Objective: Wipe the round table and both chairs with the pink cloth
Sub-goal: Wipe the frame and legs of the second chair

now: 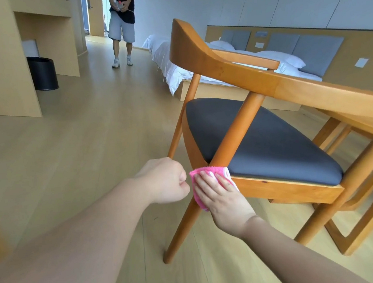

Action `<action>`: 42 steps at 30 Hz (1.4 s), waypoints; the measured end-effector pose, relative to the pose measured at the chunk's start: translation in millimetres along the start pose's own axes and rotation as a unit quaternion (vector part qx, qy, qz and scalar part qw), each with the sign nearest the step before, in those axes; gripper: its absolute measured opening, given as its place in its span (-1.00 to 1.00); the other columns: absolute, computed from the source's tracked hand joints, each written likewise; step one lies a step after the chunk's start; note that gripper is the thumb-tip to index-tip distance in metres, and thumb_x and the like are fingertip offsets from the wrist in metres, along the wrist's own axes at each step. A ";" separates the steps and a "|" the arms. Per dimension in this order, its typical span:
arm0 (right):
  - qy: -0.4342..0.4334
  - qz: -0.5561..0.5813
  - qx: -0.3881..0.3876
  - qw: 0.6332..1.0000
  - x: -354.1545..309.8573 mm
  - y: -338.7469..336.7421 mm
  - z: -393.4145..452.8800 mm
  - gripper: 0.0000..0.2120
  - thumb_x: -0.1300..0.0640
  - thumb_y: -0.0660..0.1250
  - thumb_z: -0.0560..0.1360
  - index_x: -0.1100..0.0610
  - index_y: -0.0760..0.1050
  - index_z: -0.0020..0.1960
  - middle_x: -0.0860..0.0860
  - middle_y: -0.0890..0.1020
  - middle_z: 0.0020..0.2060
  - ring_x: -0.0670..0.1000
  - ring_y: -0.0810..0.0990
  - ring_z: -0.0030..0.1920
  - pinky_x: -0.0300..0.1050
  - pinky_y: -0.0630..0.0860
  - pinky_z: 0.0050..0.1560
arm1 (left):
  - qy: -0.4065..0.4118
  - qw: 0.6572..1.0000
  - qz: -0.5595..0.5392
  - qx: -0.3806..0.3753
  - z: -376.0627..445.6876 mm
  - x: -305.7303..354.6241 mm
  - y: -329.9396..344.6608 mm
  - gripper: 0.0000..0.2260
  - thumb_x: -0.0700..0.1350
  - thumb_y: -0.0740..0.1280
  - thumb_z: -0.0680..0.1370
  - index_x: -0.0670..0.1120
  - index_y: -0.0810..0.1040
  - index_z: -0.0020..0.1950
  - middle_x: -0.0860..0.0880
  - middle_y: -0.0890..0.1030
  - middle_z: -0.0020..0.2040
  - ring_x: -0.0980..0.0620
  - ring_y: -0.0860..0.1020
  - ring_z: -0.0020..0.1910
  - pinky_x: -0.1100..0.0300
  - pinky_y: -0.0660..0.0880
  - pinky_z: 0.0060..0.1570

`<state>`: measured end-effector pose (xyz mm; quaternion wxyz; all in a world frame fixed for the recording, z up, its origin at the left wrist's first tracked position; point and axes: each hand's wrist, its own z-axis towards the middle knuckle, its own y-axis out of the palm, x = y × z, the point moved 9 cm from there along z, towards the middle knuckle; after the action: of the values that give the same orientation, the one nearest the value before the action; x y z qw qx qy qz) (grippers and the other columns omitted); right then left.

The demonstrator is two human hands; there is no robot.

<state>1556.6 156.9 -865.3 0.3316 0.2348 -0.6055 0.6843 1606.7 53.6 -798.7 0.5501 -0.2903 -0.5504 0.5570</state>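
Right hand [222,197] flat on the cloth [199,185], fingers straight, pressing it against the front corner of the chair [260,138] where the slanted leg meets the seat frame. Cloth pink, folded, wrapped partly round that leg just below the dark seat pad. Left hand [164,180] just beside the cloth, curled into a fist, holding nothing visible; whether its knuckles touch the leg cannot be told. Chair wooden, curved backrest at upper left, armrest running toward the right edge, standing on the floor [68,152]. Second wooden frame [369,203] at far right, close against the chair; chair or worktop base, hard to tell. Bed [174,71] with white sheets and pillows behind the chair, grey headboard panels on the wall. Black bin [42,73] at left under a wooden cabinet. Person [122,26] in grey shorts and dark top standing in the passage at the back, holding something in both hands, too small to identify.
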 end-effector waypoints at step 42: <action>0.256 0.186 0.085 0.945 219.6 -33.9 -191.0 -0.50 0.41 0.47 0.30 0.30 0.52 0.23 0.20 0.63 0.09 0.26 0.64 -0.02 0.06 0.63 -0.19 | 0.222 0.972 -0.073 -0.014 66.6 244.1 51.8 -0.83 0.02 0.24 0.52 0.00 0.42 -0.24 0.05 0.53 -0.17 -0.02 0.48 -0.16 0.15 0.39 -0.23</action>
<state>1449.8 383.7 -713.7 0.3209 -0.0384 -0.4728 0.8197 1474.4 272.5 -763.1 0.6936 -0.3734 -0.4421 0.4289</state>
